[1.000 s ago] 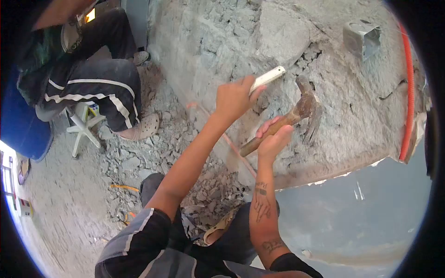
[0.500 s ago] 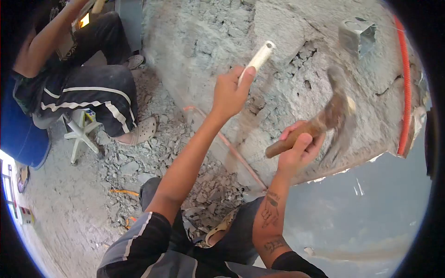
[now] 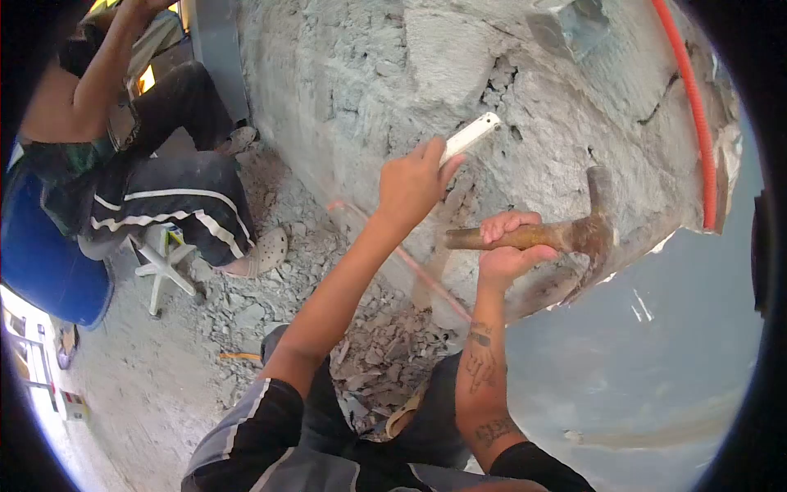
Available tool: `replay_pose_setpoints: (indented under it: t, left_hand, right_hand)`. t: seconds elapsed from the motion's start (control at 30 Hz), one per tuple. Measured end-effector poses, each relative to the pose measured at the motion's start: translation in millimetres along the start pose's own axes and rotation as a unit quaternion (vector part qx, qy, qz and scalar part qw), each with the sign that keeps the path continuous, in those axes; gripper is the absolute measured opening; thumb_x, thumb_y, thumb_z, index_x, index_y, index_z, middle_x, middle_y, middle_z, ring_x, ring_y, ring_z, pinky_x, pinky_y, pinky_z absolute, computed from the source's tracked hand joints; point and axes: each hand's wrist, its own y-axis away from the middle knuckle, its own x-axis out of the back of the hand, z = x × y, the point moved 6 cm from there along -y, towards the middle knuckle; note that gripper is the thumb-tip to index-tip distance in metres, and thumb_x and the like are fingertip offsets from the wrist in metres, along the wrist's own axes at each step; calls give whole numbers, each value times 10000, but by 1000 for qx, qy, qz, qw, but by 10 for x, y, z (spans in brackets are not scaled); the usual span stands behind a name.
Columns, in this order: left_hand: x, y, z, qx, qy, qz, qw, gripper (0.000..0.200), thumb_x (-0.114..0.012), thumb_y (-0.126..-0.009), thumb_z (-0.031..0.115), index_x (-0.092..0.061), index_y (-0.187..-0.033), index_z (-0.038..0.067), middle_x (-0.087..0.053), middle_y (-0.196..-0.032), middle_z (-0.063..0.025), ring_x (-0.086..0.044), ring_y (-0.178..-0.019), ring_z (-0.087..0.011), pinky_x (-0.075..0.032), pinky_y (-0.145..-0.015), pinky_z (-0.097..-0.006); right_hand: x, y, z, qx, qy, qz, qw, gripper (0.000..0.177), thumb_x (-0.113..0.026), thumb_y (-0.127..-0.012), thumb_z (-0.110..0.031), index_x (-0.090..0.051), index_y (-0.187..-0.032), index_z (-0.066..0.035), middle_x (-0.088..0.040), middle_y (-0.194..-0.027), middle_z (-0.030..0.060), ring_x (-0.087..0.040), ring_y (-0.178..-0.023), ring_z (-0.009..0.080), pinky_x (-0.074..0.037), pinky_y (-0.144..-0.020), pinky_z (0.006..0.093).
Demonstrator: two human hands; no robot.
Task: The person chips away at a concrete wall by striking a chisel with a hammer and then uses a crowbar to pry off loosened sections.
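Note:
My left hand (image 3: 414, 182) is closed around a white-handled tool (image 3: 471, 139), its handle end pointing up and right; its other end is hidden behind the hand. My right hand (image 3: 512, 248) grips the brown handle of a hammer (image 3: 594, 234), whose head is to the right, close to the rough wall. Both hands are in front of the chipped grey wall (image 3: 443, 70). Cracks and holes show in the wall between and above the tools.
Broken rubble (image 3: 381, 344) lies at the wall's foot. An orange conduit (image 3: 693, 98) runs down the right; a pinkish pipe (image 3: 426, 279) slants below my hands. At left, another person (image 3: 172, 180) sits near a blue barrel (image 3: 57, 254). A metal box (image 3: 578, 29) is set in the wall.
The hammer has swung from a blurred, tilted pose to a nearly level handle, slightly left. The white-handled tool now leans further right. The whole view has shifted.

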Motion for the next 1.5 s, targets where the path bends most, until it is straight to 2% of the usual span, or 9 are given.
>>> replay_pose_setpoints:
  t: [0.37, 0.57, 0.63, 0.77, 0.97, 1.03, 1.17, 1.43, 1.5]
  left_hand:
    - [-35, -19, -9, 7, 3, -8, 1000, 322, -605, -912, 358, -493, -817, 72, -584, -590, -127, -583, -480, -323, -424, -410, -410]
    - [-36, -27, -26, 5, 5, 2, 1000, 333, -601, -917, 354, -484, -794, 67, -583, -579, -150, -575, -481, -353, -413, -410, -424]
    - [-49, -18, -43, 18, 5, -13, 1000, 332, -598, -919, 349, -482, -794, 64, -581, -574, -154, -574, -481, -358, -413, -410, -427]
    - [-33, -63, -57, 25, -10, -22, 999, 331, -592, -925, 337, -479, -789, 56, -574, -558, -165, -567, -474, -369, -414, -413, -434]
    - [-73, -47, -86, 29, 18, -19, 999, 333, -587, -927, 334, -484, -775, 56, -567, -545, -167, -565, -468, -369, -427, -422, -436]
    - [-98, -40, -108, 33, 11, -15, 999, 333, -588, -925, 335, -485, -775, 56, -566, -541, -167, -568, -471, -368, -431, -424, -436]
    - [-71, -48, -127, 39, -14, -11, 999, 332, -589, -924, 336, -488, -777, 55, -557, -528, -173, -572, -475, -373, -431, -427, -446]
    - [-86, -62, -119, 46, -14, -19, 999, 338, -577, -931, 346, -497, -785, 51, -555, -529, -183, -570, -477, -386, -431, -436, -462]
    - [-113, -15, -104, 64, -9, -26, 998, 339, -572, -934, 348, -500, -788, 50, -558, -533, -184, -572, -483, -390, -433, -442, -467]
  right_hand:
    - [-300, 84, -101, -194, 196, -1, 961, 825, -285, -764, -868, -456, -735, -61, -439, -554, 30, -428, -464, 131, -349, -430, 252]
    - [-396, 19, -386, 216, -126, -50, 967, 773, -253, -857, -789, -458, -710, -58, -436, -530, 29, -428, -436, 133, -353, -425, 269]
    - [-341, 23, 255, -169, 279, -34, 945, 850, -241, -737, -894, -451, -706, -70, -415, -514, 26, -405, -434, 135, -357, -435, 273]
    - [-264, 56, 112, -261, 179, 10, 948, 831, -265, -759, -876, -442, -699, -66, -403, -500, 27, -395, -414, 143, -349, -418, 283]
    - [-359, -58, -485, 212, -194, 1, 958, 668, -334, -934, -660, -475, -668, -63, -465, -516, 26, -455, -426, 119, -337, -388, 262]
    - [-262, 10, 157, -14, 210, 34, 977, 711, -316, -903, -716, -493, -716, -53, -458, -546, 34, -447, -443, 115, -343, -401, 249]
    - [-237, 41, 272, -270, 167, -6, 948, 792, -290, -827, -803, -475, -730, -38, -402, -514, 29, -429, -435, 150, -352, -390, 259]
    - [-226, 0, -229, 276, 17, 64, 959, 775, -271, -870, -765, -447, -606, -58, -434, -482, 36, -454, -436, 138, -353, -388, 282]
    - [-248, 20, 405, -234, 194, -16, 952, 757, -277, -902, -728, -433, -578, -61, -436, -487, 24, -436, -413, 133, -351, -396, 277]
